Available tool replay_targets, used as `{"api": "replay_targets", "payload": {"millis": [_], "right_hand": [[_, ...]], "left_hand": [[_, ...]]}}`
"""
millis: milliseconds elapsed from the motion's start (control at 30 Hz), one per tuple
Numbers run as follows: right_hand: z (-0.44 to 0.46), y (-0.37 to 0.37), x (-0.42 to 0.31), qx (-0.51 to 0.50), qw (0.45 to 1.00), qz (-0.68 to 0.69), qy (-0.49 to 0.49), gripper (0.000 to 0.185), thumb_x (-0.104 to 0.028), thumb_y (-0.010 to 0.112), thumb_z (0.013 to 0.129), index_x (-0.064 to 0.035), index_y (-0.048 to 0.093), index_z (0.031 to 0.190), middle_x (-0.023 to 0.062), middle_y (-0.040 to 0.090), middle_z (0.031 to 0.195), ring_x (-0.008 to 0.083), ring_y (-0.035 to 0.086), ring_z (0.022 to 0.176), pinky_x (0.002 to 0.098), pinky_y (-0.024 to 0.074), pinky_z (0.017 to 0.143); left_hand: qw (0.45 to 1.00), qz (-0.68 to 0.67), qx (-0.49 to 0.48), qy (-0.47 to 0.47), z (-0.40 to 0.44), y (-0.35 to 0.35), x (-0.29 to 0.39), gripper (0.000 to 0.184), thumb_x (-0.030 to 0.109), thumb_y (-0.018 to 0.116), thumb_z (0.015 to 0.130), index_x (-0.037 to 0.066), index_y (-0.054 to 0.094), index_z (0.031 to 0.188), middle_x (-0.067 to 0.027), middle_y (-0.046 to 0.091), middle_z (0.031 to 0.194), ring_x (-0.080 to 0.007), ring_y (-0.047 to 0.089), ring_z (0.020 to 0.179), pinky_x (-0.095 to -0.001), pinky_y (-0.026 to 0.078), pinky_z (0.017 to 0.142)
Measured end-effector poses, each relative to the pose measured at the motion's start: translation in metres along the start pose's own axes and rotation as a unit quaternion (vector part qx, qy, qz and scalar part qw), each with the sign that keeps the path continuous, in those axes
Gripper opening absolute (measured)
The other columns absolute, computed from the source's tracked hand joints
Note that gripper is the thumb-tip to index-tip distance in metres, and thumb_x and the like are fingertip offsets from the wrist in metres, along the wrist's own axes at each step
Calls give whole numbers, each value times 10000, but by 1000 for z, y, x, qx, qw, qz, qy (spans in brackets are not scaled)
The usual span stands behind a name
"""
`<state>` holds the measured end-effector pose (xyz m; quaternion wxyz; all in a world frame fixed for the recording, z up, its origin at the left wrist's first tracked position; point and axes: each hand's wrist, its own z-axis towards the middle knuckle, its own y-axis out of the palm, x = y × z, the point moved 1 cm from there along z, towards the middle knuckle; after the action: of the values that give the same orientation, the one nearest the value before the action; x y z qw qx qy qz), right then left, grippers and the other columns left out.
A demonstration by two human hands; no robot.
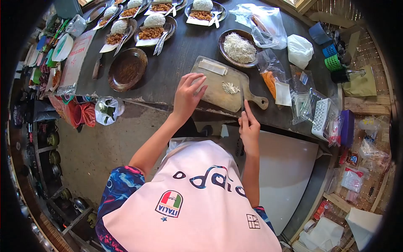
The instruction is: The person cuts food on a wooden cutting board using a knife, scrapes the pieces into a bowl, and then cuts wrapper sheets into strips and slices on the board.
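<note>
My right hand (249,126) is closed on the handle of a knife (242,92), its blade pointing away from me over the right part of a wooden cutting board (210,93). Just left of the blade lies a small pile of thin pale strips (230,87). Pale rectangular slabs (213,66) rest near the board's far edge. At the board's left side, my left hand (189,93) is open, thumb apart from the fingers, holding nothing. Behind the board stands a dark bowl (221,50) heaped with white shreds (239,47).
Several plates of rice (155,19) and brown food line the far side. Nearer lie an empty brown plate (127,69) and another knife (97,69). To the right are a bag with orange food (268,84), a tied white bag (300,51) and a white basket (321,117).
</note>
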<state>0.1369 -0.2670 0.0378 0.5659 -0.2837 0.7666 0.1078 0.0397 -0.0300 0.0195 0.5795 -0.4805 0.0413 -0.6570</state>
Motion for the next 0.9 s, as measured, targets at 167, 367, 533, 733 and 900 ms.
{"api": "replay_targets", "payload": {"millis": [167,367,533,733,900], "right_hand": [[-7,-9,12,31,999,33,17,473,-208,568,1112,-244,512,1581,-72,474,782,3,334,576,189,295,475],[-15,-8,28,16,1000,3,-20,480,-200,577,1105,-225,513,1580,-75,459,765,10,334,568,194,297,471],[-21,-3,30,29,999,7,-16,477,-201,576,1105,-231,516,1578,-75,464,759,7,341,562,200,296,462],[-23,3,31,23,999,21,-5,483,-195,585,1102,-232,514,1578,-78,467,762,6,336,562,203,298,461],[-21,3,30,21,1000,19,-5,494,-187,589,1100,-226,503,1585,-77,458,765,6,333,576,200,299,468]], "left_hand": [[992,93,-37,78,34,21,-5,360,183,743,928,59,720,1265,-77,664,1321,-285,584,1277,-416,462,1117],[972,196,-73,104,53,41,-21,326,230,720,946,78,736,1234,-70,680,1268,-274,589,1260,-405,435,1127],[987,125,-76,72,49,40,-26,307,221,727,945,60,754,1204,-67,718,1185,-288,642,1168,-431,483,1051],[991,110,-47,64,44,33,-26,329,197,747,928,46,751,1220,-84,735,1149,-303,671,1100,-434,513,988],[995,86,-34,39,41,26,-25,307,164,760,913,58,767,1202,-87,737,1124,-301,677,1077,-423,534,950]]}}
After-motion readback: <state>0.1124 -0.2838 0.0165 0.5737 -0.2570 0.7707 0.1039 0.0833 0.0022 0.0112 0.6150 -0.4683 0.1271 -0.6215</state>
